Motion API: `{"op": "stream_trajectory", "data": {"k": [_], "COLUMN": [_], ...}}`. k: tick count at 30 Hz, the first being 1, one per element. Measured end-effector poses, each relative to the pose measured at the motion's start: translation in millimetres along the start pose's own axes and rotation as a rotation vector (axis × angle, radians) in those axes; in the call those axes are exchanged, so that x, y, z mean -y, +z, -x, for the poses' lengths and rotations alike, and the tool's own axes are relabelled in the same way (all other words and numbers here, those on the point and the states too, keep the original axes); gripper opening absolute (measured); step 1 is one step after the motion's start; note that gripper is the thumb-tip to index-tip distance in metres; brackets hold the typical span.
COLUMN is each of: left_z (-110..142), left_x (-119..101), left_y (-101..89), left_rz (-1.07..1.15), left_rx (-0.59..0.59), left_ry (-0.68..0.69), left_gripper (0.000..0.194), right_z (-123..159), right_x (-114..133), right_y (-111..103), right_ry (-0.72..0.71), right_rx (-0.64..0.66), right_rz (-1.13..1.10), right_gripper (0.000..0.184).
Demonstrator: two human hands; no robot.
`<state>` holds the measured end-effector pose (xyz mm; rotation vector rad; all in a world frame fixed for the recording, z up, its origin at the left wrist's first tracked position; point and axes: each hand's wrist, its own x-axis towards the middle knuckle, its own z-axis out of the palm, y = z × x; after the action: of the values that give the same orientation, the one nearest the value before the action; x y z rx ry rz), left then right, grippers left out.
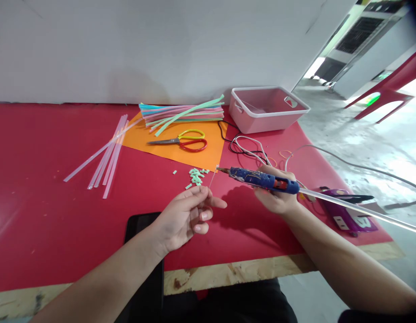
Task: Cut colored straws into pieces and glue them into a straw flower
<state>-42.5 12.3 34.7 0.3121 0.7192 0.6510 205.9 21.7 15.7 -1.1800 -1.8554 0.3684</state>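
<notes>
In the head view, my right hand (278, 199) grips a blue hot glue gun (253, 177), its nozzle pointing left. A long clear glue stick (356, 208) runs out of the gun's back end. Between thumb and forefinger, my left hand (182, 217) pinches a thin stick (212, 179). The stick's upper end is at the nozzle tip; whether they touch I cannot tell. Just beyond my left hand lie several small pale green pieces (196, 177) on the red table (59, 224).
Scissors (178, 141) lie on an orange sheet (208, 157) below a bundle of coloured strips (184, 114). Pink translucent sticks (108, 163) are at left. A pink basket (268, 121) stands at back right, near cords (251, 150) and a purple power strip (345, 211). A black phone-like slab (140, 220) lies under my left forearm.
</notes>
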Motion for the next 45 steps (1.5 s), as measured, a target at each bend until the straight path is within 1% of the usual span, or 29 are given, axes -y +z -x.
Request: {"op": "stream_trajectory", "data": {"k": [10,20,29,37,45], "left_z": [0.3,0.1,-1.6,-1.2,0.1], "left_x": [-0.3,-0.4,0.0,-0.6,0.8], "left_y": [-0.6,-1.3,-1.7,-0.9,-0.8], "left_rz": [-0.013,-0.016,-0.019,-0.019,-0.022], "left_rx": [0.017,0.034,0.029,0.031,0.024], "left_ry": [0.006,-0.005,-0.005,-0.017,-0.018], "left_gripper": [0.016,0.014,0.013,0.017,0.018], "right_z": [-0.5,0.9,1.3,-0.5,0.5], "right_x": [1.7,1.7,1.4,3.7,5.0], "right_y": [-1.4,-1.0,-0.8,-0.6,0.2], "right_ry": [-0.029,-0.026,-0.040,-0.067,-0.064], "right_rx": [0.015,0.006,0.018,0.009,0.003], "right_rz": [0.019,0.007,0.028,0.041,0.044], "right_gripper": [0.005,0.004,0.004,0.005,0.005]}}
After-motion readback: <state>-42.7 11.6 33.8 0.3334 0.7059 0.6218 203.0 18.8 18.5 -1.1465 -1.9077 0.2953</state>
